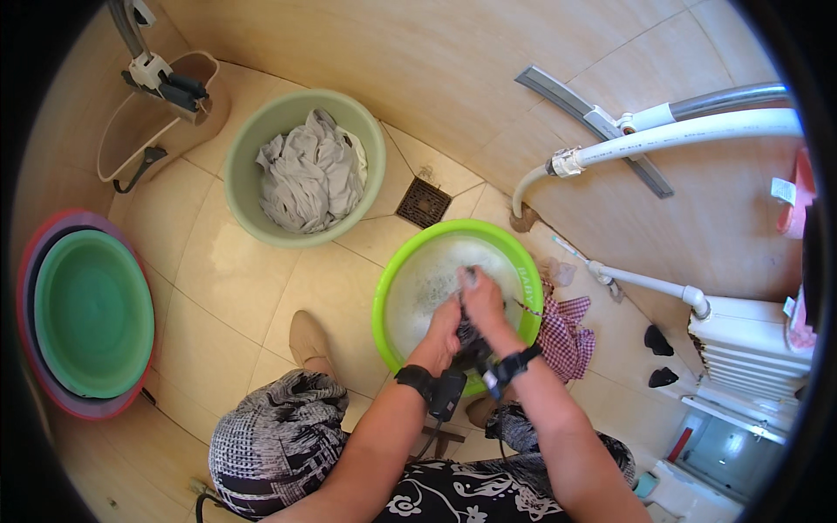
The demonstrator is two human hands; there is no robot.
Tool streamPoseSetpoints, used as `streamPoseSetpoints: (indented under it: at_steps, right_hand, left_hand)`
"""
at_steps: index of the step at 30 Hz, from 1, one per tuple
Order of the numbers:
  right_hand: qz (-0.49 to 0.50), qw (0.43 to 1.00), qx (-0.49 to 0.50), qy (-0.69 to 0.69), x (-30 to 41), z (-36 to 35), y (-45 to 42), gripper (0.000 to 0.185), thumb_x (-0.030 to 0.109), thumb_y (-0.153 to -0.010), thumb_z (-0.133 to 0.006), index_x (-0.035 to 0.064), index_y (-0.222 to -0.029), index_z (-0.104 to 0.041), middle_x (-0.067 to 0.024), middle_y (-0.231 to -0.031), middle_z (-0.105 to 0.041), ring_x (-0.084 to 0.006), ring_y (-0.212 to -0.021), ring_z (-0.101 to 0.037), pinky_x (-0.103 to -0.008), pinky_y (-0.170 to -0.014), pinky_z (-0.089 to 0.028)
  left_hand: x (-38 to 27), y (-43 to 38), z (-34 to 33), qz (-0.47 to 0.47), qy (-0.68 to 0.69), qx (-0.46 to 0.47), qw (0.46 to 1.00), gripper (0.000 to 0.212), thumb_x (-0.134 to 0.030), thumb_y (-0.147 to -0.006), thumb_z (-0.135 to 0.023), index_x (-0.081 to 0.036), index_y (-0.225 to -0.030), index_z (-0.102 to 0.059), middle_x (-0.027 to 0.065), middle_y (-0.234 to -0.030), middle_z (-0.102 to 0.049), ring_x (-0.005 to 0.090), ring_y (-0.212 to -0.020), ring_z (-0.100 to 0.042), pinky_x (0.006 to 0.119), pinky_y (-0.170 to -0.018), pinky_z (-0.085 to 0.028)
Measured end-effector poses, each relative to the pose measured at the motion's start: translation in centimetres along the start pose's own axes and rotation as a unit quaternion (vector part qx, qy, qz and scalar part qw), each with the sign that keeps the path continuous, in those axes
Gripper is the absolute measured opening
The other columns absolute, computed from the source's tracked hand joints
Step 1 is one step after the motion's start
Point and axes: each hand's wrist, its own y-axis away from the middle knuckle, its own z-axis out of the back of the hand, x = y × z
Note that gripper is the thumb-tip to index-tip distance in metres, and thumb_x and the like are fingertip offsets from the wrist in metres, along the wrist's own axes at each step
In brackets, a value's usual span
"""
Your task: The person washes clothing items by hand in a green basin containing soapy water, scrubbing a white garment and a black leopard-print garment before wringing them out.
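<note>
A bright green plastic basin [387,274] with soapy, sudsy water [418,261] stands on the tiled floor in front of me. Over its near part, my left hand [446,325] and my right hand [482,297] are close together, both gripping a dark wet cloth [467,330]. The hands blur the cloth's outline, and much of it is hidden beneath them. Black straps with small devices circle both wrists. A red-and-white checked cloth [567,333] hangs over the basin's right rim onto the floor.
A grey-green basin [239,189] holds crumpled grey fabric [310,176]. Stacked basins [95,314] lean at the left wall. Near the centre is a floor drain [424,201]. A white pipe [686,140], a squeegee [562,98], a radiator [745,340] and a mop bucket [196,131] line the walls.
</note>
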Motion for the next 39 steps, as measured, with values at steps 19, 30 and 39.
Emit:
streamPoseSetpoints:
  at_steps: [19,30,39]
  right_hand:
    - [-0.208,0.862,0.267,-0.377,-1.7,-0.6,-1.1,0.036,0.010,-0.077,-0.063,-0.0018,-0.110,-0.055,-0.0084,-0.104,-0.060,-0.0172,-0.092,-0.056,-0.0289,-0.082,-0.044]
    - [0.014,1.000,-0.020,0.013,-1.8,1.6,-0.3,0.028,0.032,-0.087,-0.054,0.0045,-0.087,-0.058,-0.0224,-0.078,-0.061,-0.0414,-0.077,-0.058,-0.0438,-0.066,-0.047]
    - [0.002,0.999,0.027,0.042,-0.8,1.2,-0.6,0.028,0.032,-0.087,-0.055,0.0051,-0.091,-0.052,-0.0228,-0.080,-0.060,-0.0410,-0.081,-0.057,-0.0449,-0.067,-0.046]
  left_hand:
    - [-4.3,-0.6,2.8,-0.164,0.099,-0.047,0.980,0.020,-0.020,-0.090,-0.049,-0.005,-0.103,-0.052,0.0121,-0.099,-0.058,0.0275,-0.091,-0.058,0.040,-0.066,-0.052]
    - [-0.5,0.6,-2.3,-0.042,0.032,-0.015,0.998,0.034,-0.034,-0.089,-0.052,-0.004,-0.104,-0.056,0.0118,-0.094,-0.062,0.0256,-0.080,-0.062,0.040,-0.069,-0.051]
    - [0.8,-0.8,0.3,-0.020,0.012,-0.020,1.000,0.038,-0.038,-0.090,-0.050,-0.004,-0.106,-0.055,0.0129,-0.100,-0.060,0.0239,-0.085,-0.060,0.037,-0.070,-0.050]
